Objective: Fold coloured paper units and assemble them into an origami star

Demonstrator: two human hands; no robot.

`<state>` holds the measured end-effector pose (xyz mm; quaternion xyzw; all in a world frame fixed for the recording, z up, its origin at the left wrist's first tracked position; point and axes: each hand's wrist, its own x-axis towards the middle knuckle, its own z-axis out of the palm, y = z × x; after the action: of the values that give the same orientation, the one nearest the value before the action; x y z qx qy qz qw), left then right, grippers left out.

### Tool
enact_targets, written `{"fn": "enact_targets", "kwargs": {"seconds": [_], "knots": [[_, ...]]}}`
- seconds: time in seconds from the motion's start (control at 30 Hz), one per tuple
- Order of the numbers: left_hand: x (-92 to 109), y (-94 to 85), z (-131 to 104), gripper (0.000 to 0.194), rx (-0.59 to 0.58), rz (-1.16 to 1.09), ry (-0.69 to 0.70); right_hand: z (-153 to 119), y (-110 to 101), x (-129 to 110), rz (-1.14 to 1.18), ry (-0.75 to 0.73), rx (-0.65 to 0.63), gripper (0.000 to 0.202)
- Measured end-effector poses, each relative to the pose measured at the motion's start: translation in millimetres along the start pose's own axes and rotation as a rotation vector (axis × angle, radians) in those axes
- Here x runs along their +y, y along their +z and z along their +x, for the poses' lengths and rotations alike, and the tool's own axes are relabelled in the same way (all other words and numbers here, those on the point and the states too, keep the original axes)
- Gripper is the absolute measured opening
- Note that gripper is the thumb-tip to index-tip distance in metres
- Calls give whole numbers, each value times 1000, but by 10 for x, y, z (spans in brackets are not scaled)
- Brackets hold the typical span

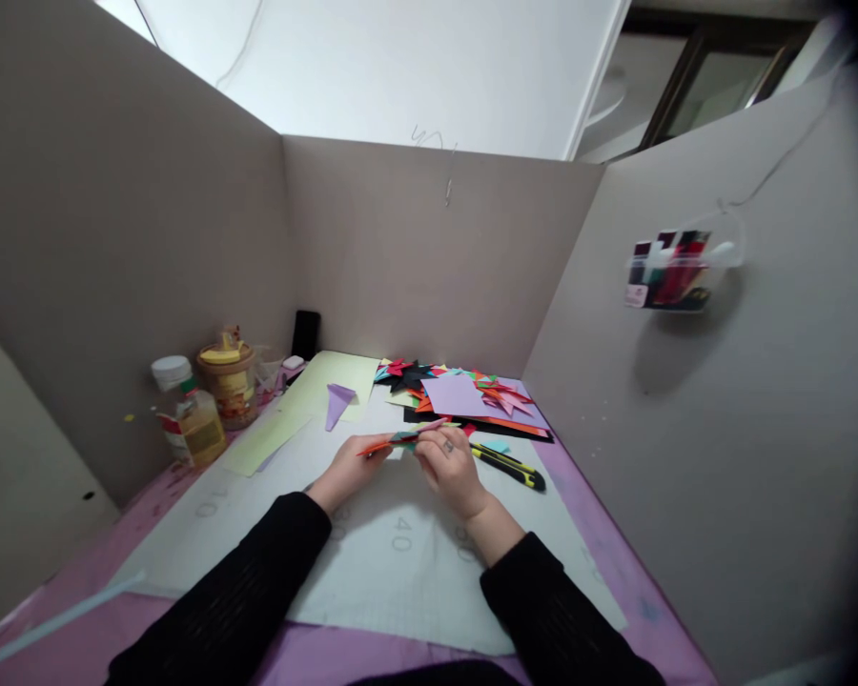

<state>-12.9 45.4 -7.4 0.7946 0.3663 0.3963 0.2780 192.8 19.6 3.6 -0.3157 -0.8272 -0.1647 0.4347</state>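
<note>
Between my two hands is a small piece of folded coloured paper (404,438), with orange, green and pink parts showing. My left hand (354,469) pinches its orange end. At its pink end, my right hand (452,465) holds on with bent fingers; a ring shows on one finger. Both hands are above the white numbered mat (393,572). Just right of my right hand lies a yellow and black cutter knife (511,467). Beyond my left hand lies a folded purple paper (339,404).
Folded paper pieces (407,373) and a lilac sheet (454,396) are piled at the back. A pale green sheet (286,424) lies left. Farther left stand a bottle (196,424), a tub (230,386) and a black phone (305,333). Grey panels (429,252) enclose the table.
</note>
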Motion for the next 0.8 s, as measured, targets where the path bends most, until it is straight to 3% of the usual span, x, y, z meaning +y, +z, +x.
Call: {"fn": "enact_targets", "kwargs": {"seconds": [0.37, 0.6, 0.8], "knots": [[-66, 39, 6, 33, 21, -61, -25, -13, 56, -1, -54, -12, -1, 18], [-79, 39, 6, 32, 21, -78, -55, -41, 99, 53, -32, 21, 26, 41], [-38, 26, -3, 32, -27, -52, -48, -50, 85, 79, 11, 86, 50, 30]]}}
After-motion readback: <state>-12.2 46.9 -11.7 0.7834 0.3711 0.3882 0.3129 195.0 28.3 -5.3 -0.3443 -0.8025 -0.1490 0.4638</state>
